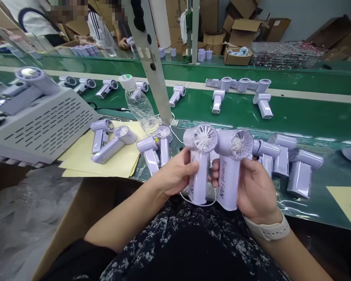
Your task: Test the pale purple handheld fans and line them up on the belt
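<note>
Two lavender handheld fans stand upright side by side in front of my body, their round grilles facing me. My left hand is wrapped round the handle of the left fan, thumb across its front. The right fan, with "Speed FAN" printed on its handle, is in my right hand, whose fingertips show at the handle's left side. The fan heads touch or nearly touch. A thin white cable loops below the left fan.
More fans lie on yellow paper at left and on the bench to the right. A clear bottle leans beside a metal post. A vented grey box stands at left. Fans rest on the green belt. People work across it.
</note>
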Available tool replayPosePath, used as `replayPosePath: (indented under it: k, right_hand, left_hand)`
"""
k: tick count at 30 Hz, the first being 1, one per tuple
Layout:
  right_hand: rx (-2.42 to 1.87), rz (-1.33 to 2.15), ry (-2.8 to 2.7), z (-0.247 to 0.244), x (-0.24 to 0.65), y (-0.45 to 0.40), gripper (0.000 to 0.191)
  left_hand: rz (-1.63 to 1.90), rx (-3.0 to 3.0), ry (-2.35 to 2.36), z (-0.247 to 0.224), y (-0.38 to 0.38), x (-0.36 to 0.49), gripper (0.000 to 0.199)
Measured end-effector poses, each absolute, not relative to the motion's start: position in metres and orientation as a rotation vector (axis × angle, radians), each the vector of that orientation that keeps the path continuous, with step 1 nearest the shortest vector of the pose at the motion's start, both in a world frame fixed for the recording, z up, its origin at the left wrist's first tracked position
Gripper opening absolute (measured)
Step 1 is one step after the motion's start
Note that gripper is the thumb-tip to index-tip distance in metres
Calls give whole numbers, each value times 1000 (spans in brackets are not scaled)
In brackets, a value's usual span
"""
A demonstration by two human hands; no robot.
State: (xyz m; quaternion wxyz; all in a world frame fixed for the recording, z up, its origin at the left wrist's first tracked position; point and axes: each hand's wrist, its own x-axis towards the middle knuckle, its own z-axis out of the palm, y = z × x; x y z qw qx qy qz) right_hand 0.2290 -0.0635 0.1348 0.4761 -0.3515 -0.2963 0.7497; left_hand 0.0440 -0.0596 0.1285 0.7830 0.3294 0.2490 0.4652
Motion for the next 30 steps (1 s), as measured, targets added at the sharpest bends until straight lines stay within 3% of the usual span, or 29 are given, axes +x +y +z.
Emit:
replayPosePath:
  k: [4, 7, 12, 16, 30]
  right_hand:
    - [-799, 1830, -666, 137, 227, -65, 36]
    - [-736, 1817, -631, 135, 231, -64, 31]
    - [-748, 1757, -701, 125, 242, -62, 22]
    - [-785, 1596, -690, 127, 242, -61, 23]
    - [-936, 1553, -688, 126, 239, -63, 23]
  left_hand:
    - [1067, 618, 681, 125, -55, 45, 46]
    - [1101, 567, 733, 129, -54, 46, 23]
    - [1113, 592, 714, 138, -59, 49, 45]
    - [1057, 635, 699, 141, -62, 51, 53]
    - [1013, 693, 712, 138, -63, 49, 75]
